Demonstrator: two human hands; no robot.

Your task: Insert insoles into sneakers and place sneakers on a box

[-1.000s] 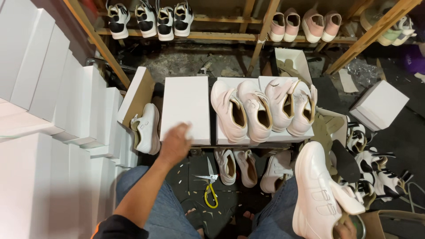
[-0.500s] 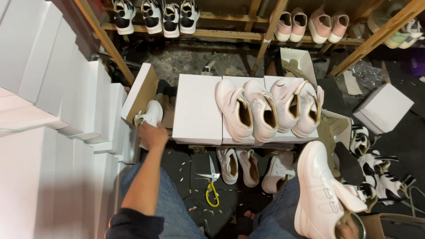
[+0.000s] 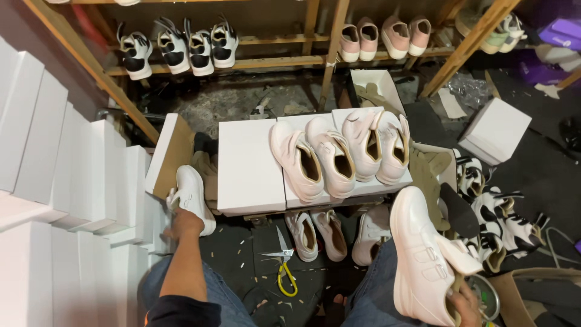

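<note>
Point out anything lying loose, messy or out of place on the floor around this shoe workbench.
The yellow-handled scissors lie open on the dark floor between the knees, among scattered pale scraps. Three white shoes sit loose under the white boxes. To the right, black-and-white shoes lie in a jumbled pile.

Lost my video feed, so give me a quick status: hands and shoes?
Left hand gripping a white shoe beside the white boxes. Right hand holding another white shoe over the lap. Scissors on the floor between the knees.
</note>
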